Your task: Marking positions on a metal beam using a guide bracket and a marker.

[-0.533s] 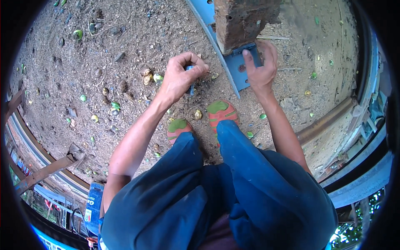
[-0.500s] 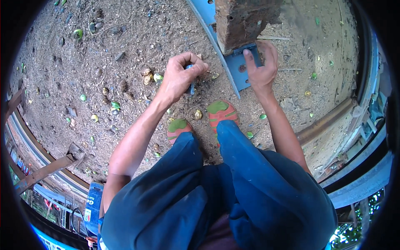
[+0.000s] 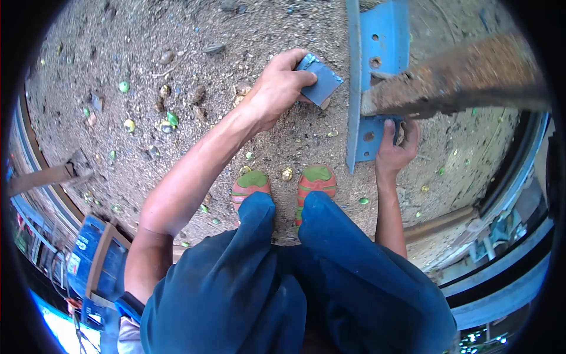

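My left hand (image 3: 283, 82) pinches a small flat blue-grey metal plate (image 3: 321, 81), thumb on its face, fingers behind. The plate is tilted, left of a long blue metal channel (image 3: 384, 29) with bolt holes. At the channel's near end, my right hand (image 3: 398, 147) is curled around its right edge. The right thumb points up against the channel, and the fingertips are partly hidden behind it. Across the channel, just beyond my right hand, a rough brown beam (image 3: 454, 79), rusty-looking, reaches to the right. Its underside contact is hard to make out.
Sandy ground (image 3: 236, 35) carries scattered small fruits and green leaves. My shoes (image 3: 316, 180) stand just short of the channel. A blue container (image 3: 94, 253) stands at the lower left near a rusty bar (image 3: 41, 180). Metal rails curve along the right.
My left hand has moved up and right, turning the plate from edge-on to show its broad face. The brown beam now slants right in view, and the channel appears more upright.
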Action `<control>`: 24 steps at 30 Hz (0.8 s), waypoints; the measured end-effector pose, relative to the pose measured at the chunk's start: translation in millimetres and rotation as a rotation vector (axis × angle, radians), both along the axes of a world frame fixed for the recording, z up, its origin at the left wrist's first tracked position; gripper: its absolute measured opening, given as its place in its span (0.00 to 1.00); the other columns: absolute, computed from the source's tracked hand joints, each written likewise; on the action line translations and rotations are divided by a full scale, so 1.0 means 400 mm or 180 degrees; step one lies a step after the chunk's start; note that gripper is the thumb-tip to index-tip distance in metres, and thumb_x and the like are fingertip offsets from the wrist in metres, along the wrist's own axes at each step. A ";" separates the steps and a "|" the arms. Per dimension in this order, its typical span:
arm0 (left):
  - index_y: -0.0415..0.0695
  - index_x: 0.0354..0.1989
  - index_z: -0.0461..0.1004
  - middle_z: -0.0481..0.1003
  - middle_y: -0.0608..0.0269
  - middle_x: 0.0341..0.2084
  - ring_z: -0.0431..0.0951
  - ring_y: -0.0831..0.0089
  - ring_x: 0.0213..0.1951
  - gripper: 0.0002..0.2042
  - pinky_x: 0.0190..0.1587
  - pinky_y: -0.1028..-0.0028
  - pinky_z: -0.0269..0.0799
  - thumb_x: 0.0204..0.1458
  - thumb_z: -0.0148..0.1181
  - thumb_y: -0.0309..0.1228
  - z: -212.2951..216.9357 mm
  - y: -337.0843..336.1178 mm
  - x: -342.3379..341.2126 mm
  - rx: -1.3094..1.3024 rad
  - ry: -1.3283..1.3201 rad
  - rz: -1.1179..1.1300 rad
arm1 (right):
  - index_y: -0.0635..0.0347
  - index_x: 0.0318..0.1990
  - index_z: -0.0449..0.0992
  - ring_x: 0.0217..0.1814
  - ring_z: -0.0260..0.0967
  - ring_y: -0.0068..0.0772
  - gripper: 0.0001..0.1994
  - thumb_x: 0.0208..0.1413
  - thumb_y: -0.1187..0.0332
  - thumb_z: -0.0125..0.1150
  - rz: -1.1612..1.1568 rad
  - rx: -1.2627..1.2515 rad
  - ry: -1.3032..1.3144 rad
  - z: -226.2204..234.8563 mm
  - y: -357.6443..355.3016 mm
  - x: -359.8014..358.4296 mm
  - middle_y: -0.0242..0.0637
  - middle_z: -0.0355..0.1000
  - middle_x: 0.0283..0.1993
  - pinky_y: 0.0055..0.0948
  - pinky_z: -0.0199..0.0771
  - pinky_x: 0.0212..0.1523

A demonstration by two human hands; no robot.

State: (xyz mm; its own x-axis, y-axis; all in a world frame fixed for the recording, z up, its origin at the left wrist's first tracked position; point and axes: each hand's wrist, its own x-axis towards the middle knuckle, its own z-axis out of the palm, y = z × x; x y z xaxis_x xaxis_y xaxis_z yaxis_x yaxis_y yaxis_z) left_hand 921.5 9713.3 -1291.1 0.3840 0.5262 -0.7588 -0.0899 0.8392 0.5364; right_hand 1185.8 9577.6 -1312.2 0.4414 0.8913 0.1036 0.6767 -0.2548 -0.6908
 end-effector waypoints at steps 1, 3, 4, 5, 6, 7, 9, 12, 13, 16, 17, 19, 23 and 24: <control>0.39 0.53 0.74 0.77 0.61 0.44 0.79 0.73 0.44 0.12 0.48 0.68 0.79 0.63 0.55 0.27 -0.012 0.004 -0.009 0.0499 0.0261 -0.0190 | 0.74 0.57 0.73 0.56 0.71 0.39 0.21 0.59 0.72 0.69 0.0202 -0.0155 0.0048 -0.007 -0.011 0.012 0.46 0.73 0.54 0.38 0.70 0.60; 0.39 0.60 0.72 0.78 0.60 0.47 0.78 0.73 0.47 0.18 0.49 0.69 0.79 0.60 0.57 0.22 -0.014 0.021 -0.013 0.1006 0.0620 -0.0487 | 0.75 0.57 0.72 0.55 0.71 0.40 0.21 0.60 0.72 0.68 0.0161 -0.0077 0.0181 -0.008 -0.012 0.001 0.47 0.73 0.54 0.38 0.70 0.60; 0.39 0.60 0.72 0.78 0.60 0.47 0.78 0.73 0.47 0.18 0.49 0.69 0.79 0.60 0.57 0.22 -0.015 0.030 -0.013 0.0969 0.0604 -0.0407 | 0.77 0.57 0.71 0.55 0.71 0.40 0.21 0.60 0.73 0.68 0.0014 0.0044 0.0337 -0.009 -0.012 -0.006 0.49 0.73 0.54 0.39 0.70 0.60; 0.39 0.60 0.72 0.79 0.60 0.46 0.79 0.73 0.46 0.19 0.50 0.69 0.79 0.59 0.58 0.22 -0.019 0.041 -0.014 0.1328 0.0624 -0.0374 | 0.78 0.56 0.71 0.56 0.71 0.41 0.21 0.60 0.74 0.68 -0.0067 0.0099 0.0449 -0.016 -0.016 -0.007 0.51 0.73 0.53 0.39 0.70 0.59; 0.39 0.61 0.72 0.79 0.59 0.45 0.79 0.73 0.45 0.20 0.51 0.69 0.78 0.59 0.58 0.21 -0.021 0.052 -0.014 0.1688 0.0651 -0.0347 | 0.78 0.56 0.71 0.56 0.71 0.41 0.21 0.60 0.74 0.68 0.0000 0.0072 0.0427 -0.018 -0.016 -0.006 0.51 0.73 0.53 0.39 0.70 0.59; 0.40 0.59 0.74 0.81 0.59 0.43 0.80 0.73 0.44 0.20 0.51 0.69 0.79 0.56 0.61 0.20 -0.017 0.066 -0.010 0.1707 0.0629 -0.0125 | 0.77 0.55 0.71 0.55 0.71 0.40 0.20 0.60 0.74 0.68 -0.0075 0.0042 0.0479 -0.018 -0.016 -0.011 0.50 0.73 0.53 0.38 0.70 0.58; 0.40 0.57 0.76 0.81 0.59 0.42 0.81 0.72 0.44 0.19 0.51 0.69 0.79 0.55 0.61 0.20 -0.006 0.116 0.006 0.1990 0.0548 -0.0239 | 0.76 0.53 0.71 0.52 0.71 0.37 0.18 0.60 0.73 0.67 -0.0137 0.0054 0.0474 -0.017 -0.018 -0.006 0.48 0.74 0.51 0.35 0.72 0.55; 0.38 0.52 0.79 0.82 0.57 0.40 0.82 0.71 0.44 0.16 0.51 0.68 0.79 0.53 0.63 0.21 -0.008 0.180 0.054 0.2546 0.0461 -0.0309 | 0.75 0.53 0.71 0.50 0.72 0.35 0.18 0.61 0.72 0.67 -0.0207 0.0061 0.0550 -0.017 -0.020 -0.005 0.45 0.74 0.49 0.34 0.72 0.54; 0.38 0.50 0.80 0.82 0.50 0.38 0.83 0.61 0.43 0.16 0.49 0.64 0.79 0.51 0.61 0.22 -0.003 0.204 0.068 0.2805 0.0407 -0.0496 | 0.74 0.54 0.70 0.50 0.72 0.34 0.20 0.62 0.69 0.68 -0.0192 0.0076 0.0570 -0.017 -0.018 -0.006 0.44 0.75 0.48 0.34 0.72 0.54; 0.38 0.48 0.81 0.82 0.41 0.35 0.84 0.49 0.41 0.17 0.45 0.58 0.79 0.48 0.57 0.21 -0.009 0.251 0.126 0.3493 0.0351 -0.0685 | 0.73 0.54 0.70 0.50 0.72 0.33 0.22 0.61 0.66 0.70 -0.0217 0.0023 0.0583 -0.020 -0.030 0.001 0.44 0.75 0.48 0.33 0.72 0.54; 0.37 0.48 0.81 0.82 0.44 0.37 0.83 0.51 0.43 0.16 0.48 0.60 0.78 0.49 0.60 0.21 -0.003 0.268 0.143 0.3674 0.0406 -0.1072 | 0.73 0.54 0.70 0.50 0.72 0.33 0.24 0.61 0.63 0.71 -0.0259 -0.0036 0.0630 -0.017 -0.030 -0.003 0.44 0.75 0.48 0.34 0.72 0.54; 0.37 0.44 0.82 0.81 0.44 0.38 0.82 0.49 0.44 0.13 0.49 0.57 0.77 0.49 0.61 0.22 0.003 0.281 0.163 0.4096 0.0337 -0.1366 | 0.73 0.55 0.69 0.51 0.72 0.34 0.24 0.62 0.63 0.70 -0.0284 -0.0062 0.0698 -0.019 -0.035 -0.003 0.44 0.74 0.49 0.34 0.72 0.55; 0.38 0.39 0.82 0.80 0.45 0.27 0.83 0.50 0.37 0.11 0.40 0.55 0.78 0.48 0.59 0.25 0.020 0.306 0.198 0.4553 0.0491 -0.2088 | 0.78 0.58 0.69 0.55 0.74 0.39 0.23 0.56 0.79 0.67 -0.0319 -0.0130 0.0887 -0.012 -0.045 0.007 0.51 0.75 0.56 0.37 0.74 0.57; 0.38 0.39 0.82 0.80 0.45 0.27 0.83 0.50 0.37 0.11 0.40 0.55 0.78 0.48 0.59 0.25 0.020 0.311 0.202 0.4556 0.0494 -0.2081 | 0.78 0.58 0.69 0.55 0.74 0.39 0.23 0.56 0.79 0.67 -0.0312 -0.0127 0.0883 -0.009 -0.044 0.005 0.51 0.75 0.56 0.37 0.74 0.57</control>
